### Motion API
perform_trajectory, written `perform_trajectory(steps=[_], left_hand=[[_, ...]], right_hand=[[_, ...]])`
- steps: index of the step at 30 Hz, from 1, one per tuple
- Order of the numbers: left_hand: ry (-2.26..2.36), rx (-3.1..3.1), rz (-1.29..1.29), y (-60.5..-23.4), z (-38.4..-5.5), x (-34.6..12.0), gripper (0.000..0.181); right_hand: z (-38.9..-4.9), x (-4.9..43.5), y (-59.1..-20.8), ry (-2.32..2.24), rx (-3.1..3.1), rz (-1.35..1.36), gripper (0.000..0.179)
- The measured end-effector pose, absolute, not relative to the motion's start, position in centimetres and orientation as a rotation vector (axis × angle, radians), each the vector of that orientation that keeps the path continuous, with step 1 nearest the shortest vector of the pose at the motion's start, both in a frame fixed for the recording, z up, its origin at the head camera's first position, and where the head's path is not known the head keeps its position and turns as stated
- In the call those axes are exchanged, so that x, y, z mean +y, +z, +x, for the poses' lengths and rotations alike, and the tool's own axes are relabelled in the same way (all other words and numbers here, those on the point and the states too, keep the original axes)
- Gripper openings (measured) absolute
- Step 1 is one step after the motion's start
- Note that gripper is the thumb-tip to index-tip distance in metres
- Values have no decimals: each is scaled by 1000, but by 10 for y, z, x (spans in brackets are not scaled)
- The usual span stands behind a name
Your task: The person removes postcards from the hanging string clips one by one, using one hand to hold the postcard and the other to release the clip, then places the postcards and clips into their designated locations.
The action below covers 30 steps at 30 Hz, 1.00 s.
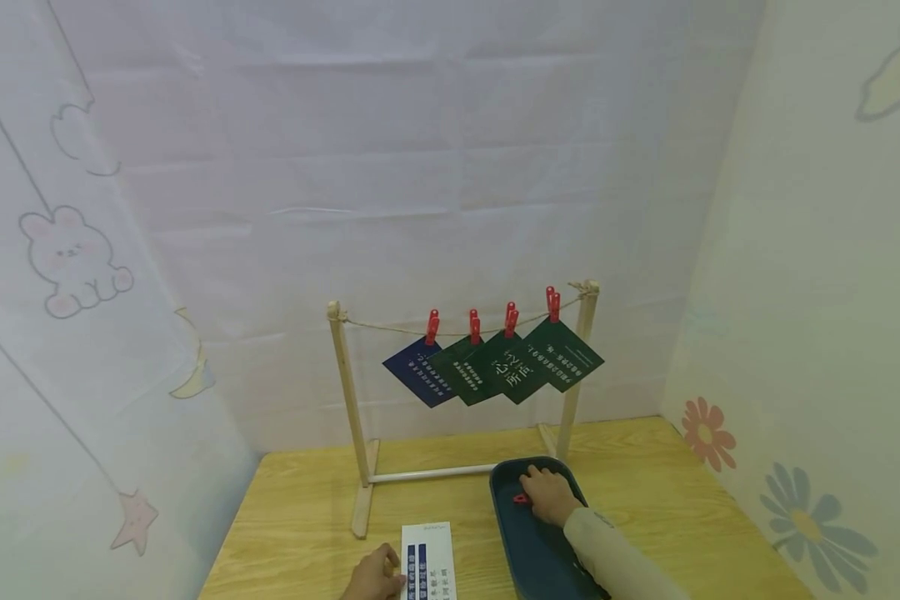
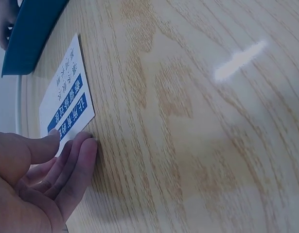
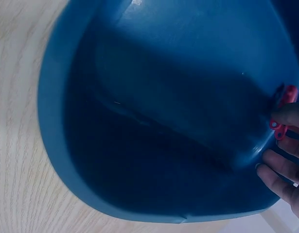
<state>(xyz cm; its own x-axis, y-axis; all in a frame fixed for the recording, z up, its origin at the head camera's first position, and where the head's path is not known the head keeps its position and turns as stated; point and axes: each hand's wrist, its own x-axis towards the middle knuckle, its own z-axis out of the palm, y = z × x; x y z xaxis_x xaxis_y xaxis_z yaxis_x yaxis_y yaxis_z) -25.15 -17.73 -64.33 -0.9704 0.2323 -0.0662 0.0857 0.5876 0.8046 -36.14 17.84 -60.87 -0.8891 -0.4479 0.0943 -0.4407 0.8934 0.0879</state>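
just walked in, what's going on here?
A person's left hand has its thumb over and fingers at the edge of a white card on the table. The right hand pinches a red clip inside a blue tray. Four cards already hang clipped to a string; the white one isn't up.

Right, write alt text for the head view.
A person's right hand touches a red clip in a blue tray; the left hand touches a white card on a table. Behind, red clips hang one blue card and three green cards from a string on a wooden stand.
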Motion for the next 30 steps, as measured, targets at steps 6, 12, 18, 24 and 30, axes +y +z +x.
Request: perform_trajectory(steps=[6, 12, 18, 24, 30], left_hand=[[1319, 2703, 296, -640, -247, -176, 16], [1314, 2702, 238, -640, -251, -175, 9], [1323, 2657, 179, -639, -255, -174, 10], [1361, 2624, 164, -631, -254, -171, 13], [1393, 2599, 138, -624, -252, -169, 13]], right_hand=[[-362, 179, -607, -93, -2942, 704, 27], [-362, 180, -606, -91, -2928, 717, 23], [-359, 181, -602, -131, -2915, 714, 17], [-357, 180, -596, -136, -2833, 822, 18], [-360, 183, -594, -129, -2724, 921, 12]])
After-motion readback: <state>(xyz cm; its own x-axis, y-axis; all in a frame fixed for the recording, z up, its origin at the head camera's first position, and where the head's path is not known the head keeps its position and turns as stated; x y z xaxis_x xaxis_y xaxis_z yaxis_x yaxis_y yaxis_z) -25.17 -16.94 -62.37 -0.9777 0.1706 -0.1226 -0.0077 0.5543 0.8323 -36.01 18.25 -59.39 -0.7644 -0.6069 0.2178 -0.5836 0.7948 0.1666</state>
